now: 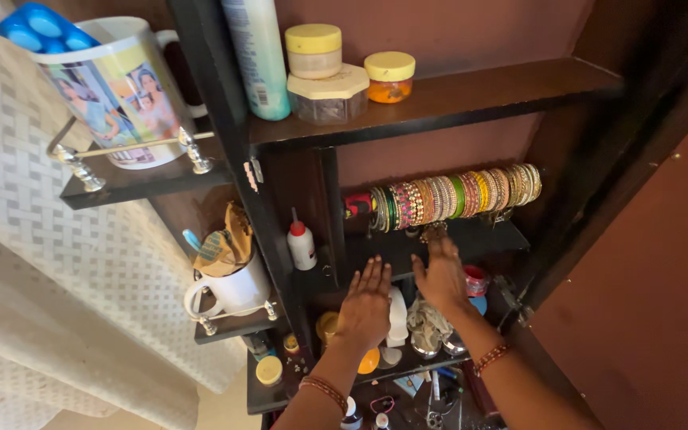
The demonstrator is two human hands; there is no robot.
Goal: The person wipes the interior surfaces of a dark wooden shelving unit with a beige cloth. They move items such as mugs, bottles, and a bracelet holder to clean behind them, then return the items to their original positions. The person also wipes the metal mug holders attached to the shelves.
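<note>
My left hand reaches into a dark wooden shelf unit, fingers spread flat, above a white bottle and an orange round lid. My right hand is stretched out beside it, fingers together, just under a long row of colourful bangles on a rod. Neither hand holds anything. Below the right hand lies a crumpled cloth and a small red-lidded jar. Both wrists wear bracelets.
A small white glue bottle with red cap stands left of the hands. A white mug with a toothbrush and a printed mug sit on side shelves. The upper shelf holds yellow-lidded jars and a tall bottle.
</note>
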